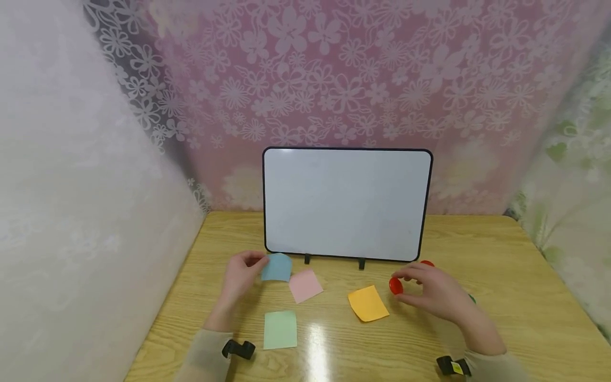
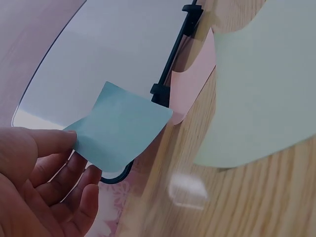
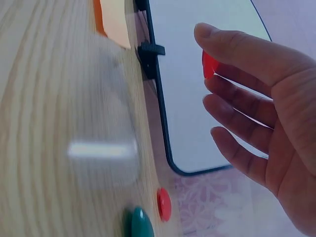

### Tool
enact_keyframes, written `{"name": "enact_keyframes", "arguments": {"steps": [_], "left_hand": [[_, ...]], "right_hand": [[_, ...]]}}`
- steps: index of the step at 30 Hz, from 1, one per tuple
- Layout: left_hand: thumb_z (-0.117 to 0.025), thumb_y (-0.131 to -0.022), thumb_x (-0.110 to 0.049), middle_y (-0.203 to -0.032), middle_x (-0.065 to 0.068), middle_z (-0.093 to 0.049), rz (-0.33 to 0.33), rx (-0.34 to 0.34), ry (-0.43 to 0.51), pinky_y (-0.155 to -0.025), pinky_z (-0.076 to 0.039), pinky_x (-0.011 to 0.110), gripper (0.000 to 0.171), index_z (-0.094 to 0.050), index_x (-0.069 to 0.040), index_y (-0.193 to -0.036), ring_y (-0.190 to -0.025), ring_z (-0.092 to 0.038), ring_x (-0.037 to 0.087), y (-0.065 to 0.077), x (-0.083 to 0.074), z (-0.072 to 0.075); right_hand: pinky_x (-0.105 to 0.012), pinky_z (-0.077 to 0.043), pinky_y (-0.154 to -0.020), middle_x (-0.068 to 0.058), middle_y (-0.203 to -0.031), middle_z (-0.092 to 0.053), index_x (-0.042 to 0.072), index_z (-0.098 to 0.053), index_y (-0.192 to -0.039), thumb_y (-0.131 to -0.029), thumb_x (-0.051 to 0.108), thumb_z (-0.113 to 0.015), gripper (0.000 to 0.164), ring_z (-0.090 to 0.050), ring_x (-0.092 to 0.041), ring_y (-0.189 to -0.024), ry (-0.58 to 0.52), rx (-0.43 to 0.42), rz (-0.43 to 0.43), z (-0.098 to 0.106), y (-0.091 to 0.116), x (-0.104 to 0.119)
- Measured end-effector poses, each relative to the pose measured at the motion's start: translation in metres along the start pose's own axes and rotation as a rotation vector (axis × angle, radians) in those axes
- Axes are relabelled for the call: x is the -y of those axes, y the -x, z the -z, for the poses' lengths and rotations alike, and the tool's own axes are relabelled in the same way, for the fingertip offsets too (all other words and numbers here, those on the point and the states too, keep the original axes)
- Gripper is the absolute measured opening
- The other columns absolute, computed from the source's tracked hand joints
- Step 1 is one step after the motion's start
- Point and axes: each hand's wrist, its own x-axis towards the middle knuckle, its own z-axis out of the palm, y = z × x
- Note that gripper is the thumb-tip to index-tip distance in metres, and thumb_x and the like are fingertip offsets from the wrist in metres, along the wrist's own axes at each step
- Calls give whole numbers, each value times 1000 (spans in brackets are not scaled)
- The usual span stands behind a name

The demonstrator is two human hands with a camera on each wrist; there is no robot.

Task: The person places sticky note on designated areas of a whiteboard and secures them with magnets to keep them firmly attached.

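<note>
Left hand (image 1: 240, 274) pinches square blue paper note (image 1: 277, 268), right hand (image 1: 438, 289) round red plastic disc (image 1: 395, 286); light pinch should avoid creases.

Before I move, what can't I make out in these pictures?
Head view: green piece, unheld red disc, both partly hidden by right hand.
Right wrist view: orange note, cut off by top edge.
Left wrist view: pale green note, cut off by top and right edges.

Four sticky notes (image 1: 277, 268), one in the left grip (image 1: 241, 276); two red magnets (image 1: 395, 286), one in the right grip (image 1: 435, 292); one green magnet (image 3: 142, 225) near that grip; one whiteboard (image 1: 346, 204); two black feet (image 1: 307, 259).
</note>
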Motion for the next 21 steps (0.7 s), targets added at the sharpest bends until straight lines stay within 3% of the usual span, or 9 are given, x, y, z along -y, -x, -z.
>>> {"name": "enact_keyframes", "arguments": {"steps": [12, 17, 21], "left_hand": [[-80, -99, -20, -98, 4, -76, 0, -5, 164, -74, -53, 27, 17, -81, -5, -109, -89, -65, 18, -2, -15, -18], [-78, -100, -16, -97, 6, -74, -31, 21, 260, -71, -54, 25, 16, -79, -3, -108, -86, -63, 18, -4, -19, -23], [-78, -100, -17, -97, 6, -73, -55, 38, 268, -72, -54, 26, 14, -80, -5, -107, -86, -63, 19, -7, -19, -27]], "right_hand": [[-38, -59, -78, 12, -109, -70, 23, -78, -120, -84, 29, -95, 40, -70, -22, -100, -3, -25, -53, -15, -20, 16], [-39, -60, -79, 8, -112, -72, 21, -78, -120, -85, 30, -94, 39, -71, -23, -101, -8, -26, -72, -17, -28, 23], [-41, -60, -80, 5, -113, -73, 20, -78, -118, -85, 27, -94, 37, -72, -24, -101, -11, -49, -71, -19, -34, 28]]}}
